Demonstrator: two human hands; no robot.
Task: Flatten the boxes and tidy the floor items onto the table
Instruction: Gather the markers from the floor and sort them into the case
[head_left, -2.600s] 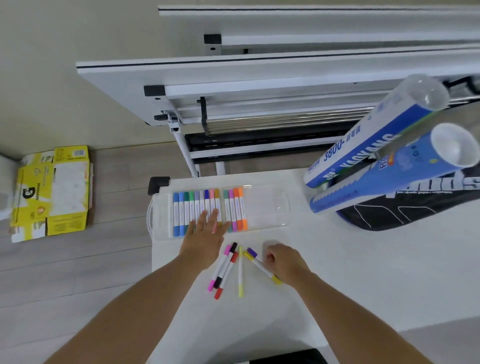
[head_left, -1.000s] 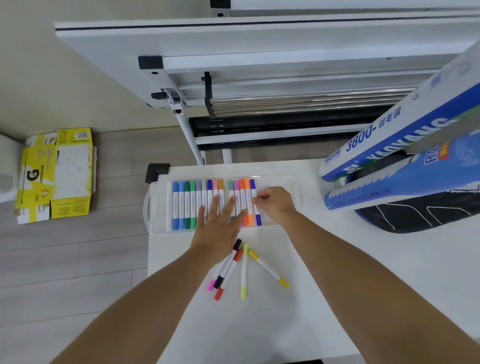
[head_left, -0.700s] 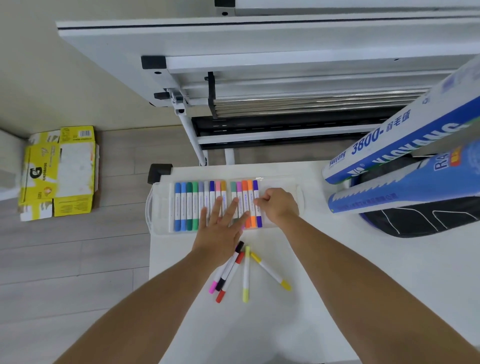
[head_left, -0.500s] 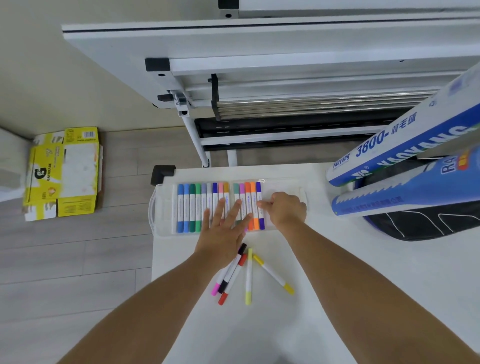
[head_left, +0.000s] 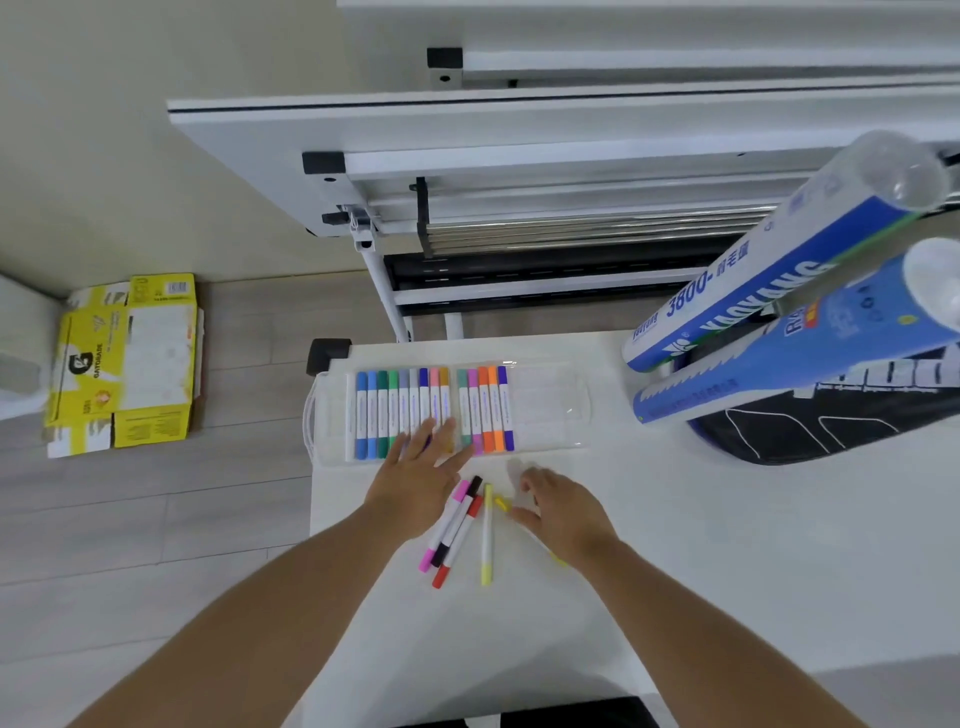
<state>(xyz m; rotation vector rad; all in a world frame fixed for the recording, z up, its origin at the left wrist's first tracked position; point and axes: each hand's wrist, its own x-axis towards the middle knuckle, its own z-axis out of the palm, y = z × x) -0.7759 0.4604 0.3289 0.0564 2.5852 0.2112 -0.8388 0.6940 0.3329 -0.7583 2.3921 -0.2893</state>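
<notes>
On the white counter (head_left: 675, 545), from the head view, I count fourteen markers (head_left: 394, 410) lying in the clear case (head_left: 550, 405). Nine sit side by side in a left group that runs from blues through greens and greys to dark blue, pink and orange. After a small gap come five more: teal, magenta, two oranges and purple. I count five loose markers (head_left: 457, 535) on the counter just in front of the case. A pink, a black and a red one lie slanted and close together, and a yellow one lies nearly straight beside them. The second yellow marker (head_left: 500, 503) is mostly hidden beneath the right hand (head_left: 563, 514). That hand sits low over it with fingers bent and blurred, so I cannot tell whether it grips the marker. The left hand (head_left: 415, 488) lies flat and wide, fingers straight and spread, with its fingertips over the near ends of the left group at the case's front edge. I see one yellow box (head_left: 124, 364), lying flat on the floor (head_left: 156, 519) well to the left of the counter, near the wall. It has a white middle panel, "Gatorade" printed on one side, and its flaps are spread. Two blue-and-white tubes (head_left: 753, 291) with clear caps slant across the counter's right end, above one black bag (head_left: 810, 431).
</notes>
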